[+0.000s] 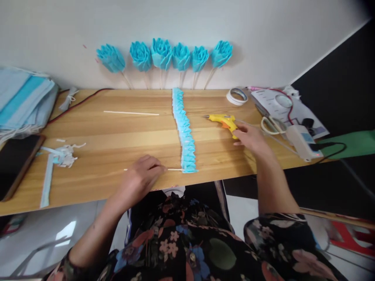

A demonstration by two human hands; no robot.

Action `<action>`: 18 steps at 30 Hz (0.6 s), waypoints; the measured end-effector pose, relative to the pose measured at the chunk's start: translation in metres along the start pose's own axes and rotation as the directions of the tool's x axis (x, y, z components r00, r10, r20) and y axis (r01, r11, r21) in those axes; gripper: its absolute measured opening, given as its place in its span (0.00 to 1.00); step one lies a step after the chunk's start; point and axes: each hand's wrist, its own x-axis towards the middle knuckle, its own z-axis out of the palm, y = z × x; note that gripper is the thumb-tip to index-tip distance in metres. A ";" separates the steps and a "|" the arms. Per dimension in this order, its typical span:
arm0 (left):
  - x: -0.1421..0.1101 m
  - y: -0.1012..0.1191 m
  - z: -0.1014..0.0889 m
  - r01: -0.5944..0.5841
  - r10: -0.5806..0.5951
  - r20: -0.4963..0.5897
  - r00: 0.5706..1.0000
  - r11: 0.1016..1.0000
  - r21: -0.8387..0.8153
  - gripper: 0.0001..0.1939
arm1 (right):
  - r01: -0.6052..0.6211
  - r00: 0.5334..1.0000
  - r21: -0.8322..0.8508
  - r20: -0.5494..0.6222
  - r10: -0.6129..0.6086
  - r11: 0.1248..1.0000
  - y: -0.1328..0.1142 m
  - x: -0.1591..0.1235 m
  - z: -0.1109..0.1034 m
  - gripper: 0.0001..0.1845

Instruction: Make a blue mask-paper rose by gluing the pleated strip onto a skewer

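Note:
My left hand (143, 175) is closed on a thin wooden stick (175, 169) lying near the table's front edge. The stick's right end meets the near end of a long pleated light-blue strip (185, 132), which runs away from me across the table. To the right of the strip, my right hand (249, 138) touches the handle of a yellow glue gun (222, 118) that lies with its nozzle pointing left. Its fingers are partly hidden, so I cannot tell how firmly they grip. A second wooden stick (131, 112) rests farther back on the left.
Several blue fabric flowers (162, 54) on sticks lean against the wall. At right are a tape roll (237, 96), scissors (273, 125) and a white power strip (303, 141). At left lie face masks (26, 97), a phone (19, 164) and white scraps (65, 155).

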 end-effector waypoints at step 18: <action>0.001 -0.001 -0.005 -0.002 0.003 0.056 0.998 1.000 -0.018 0.09 | -0.039 0.966 0.742 0.200 -0.165 0.670 -0.007 -0.136 -0.020 0.24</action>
